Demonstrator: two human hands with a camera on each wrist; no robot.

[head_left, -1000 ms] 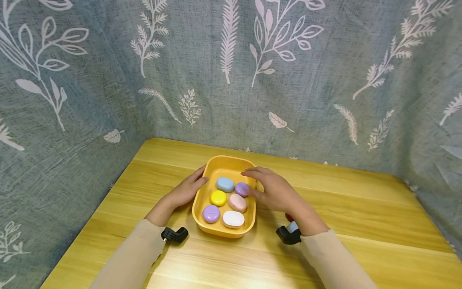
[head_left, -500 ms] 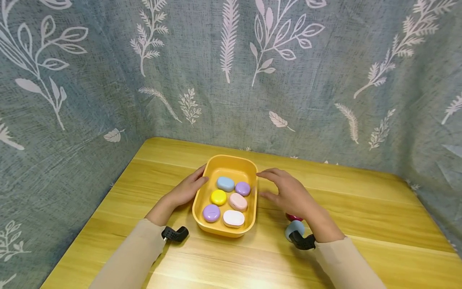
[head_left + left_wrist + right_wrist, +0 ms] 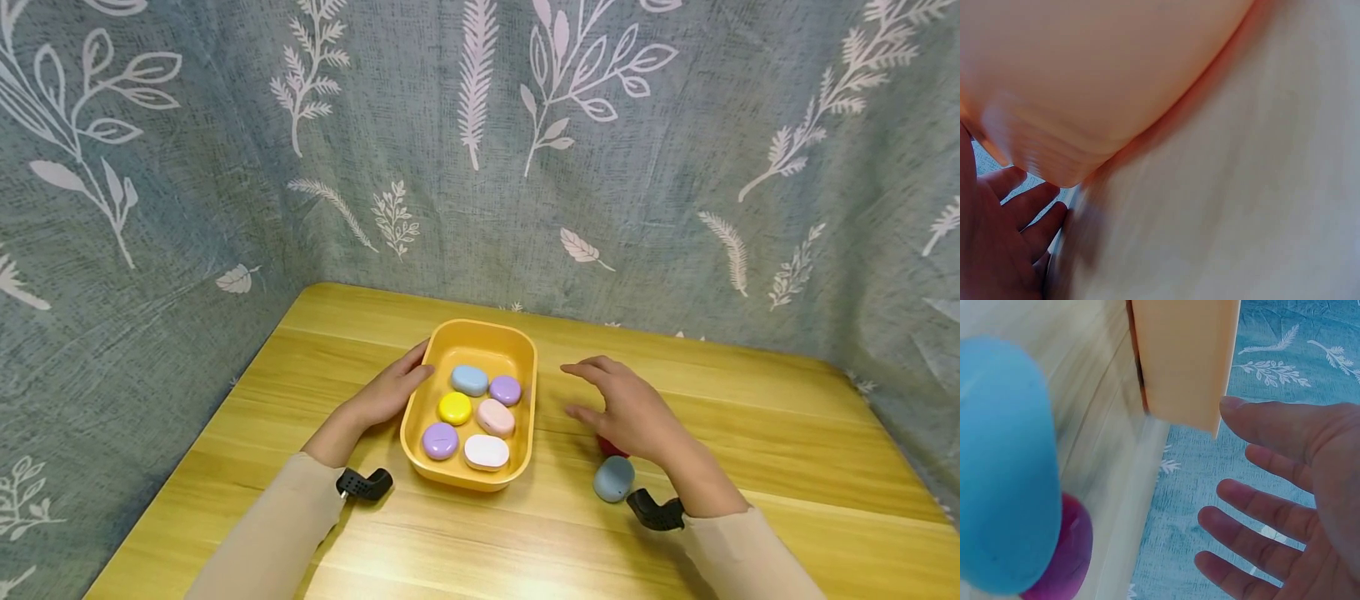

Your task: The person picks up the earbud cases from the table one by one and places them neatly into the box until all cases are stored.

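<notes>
A yellow-orange plastic box (image 3: 471,482) with rounded corners stands on the table. Inside lie several smooth, rounded pieces: a light-blue oval (image 3: 469,381), two purple rounds, one being the purple piece (image 3: 440,441) at the near left, a yellow round (image 3: 454,408), a pink oval (image 3: 496,417) and a white oval (image 3: 486,452). My left hand (image 3: 386,392) grips the box's left side, thumb over the rim, fingers outside. To the right of the box, my right hand (image 3: 626,408) is held in the air with its fingers relaxed and nothing in them.
Below my right hand a blue-grey rounded piece (image 3: 614,479) lies on the wooden table (image 3: 750,433); a dark-red piece (image 3: 1069,556), partly hidden, sits beside it. A patterned cloth (image 3: 465,208) hangs behind and at the sides of the table.
My right hand has moved from over the box's right rim away to the right. The blue-grey piece under its wrist has come into view. The left hand and the box have stayed in place.
</notes>
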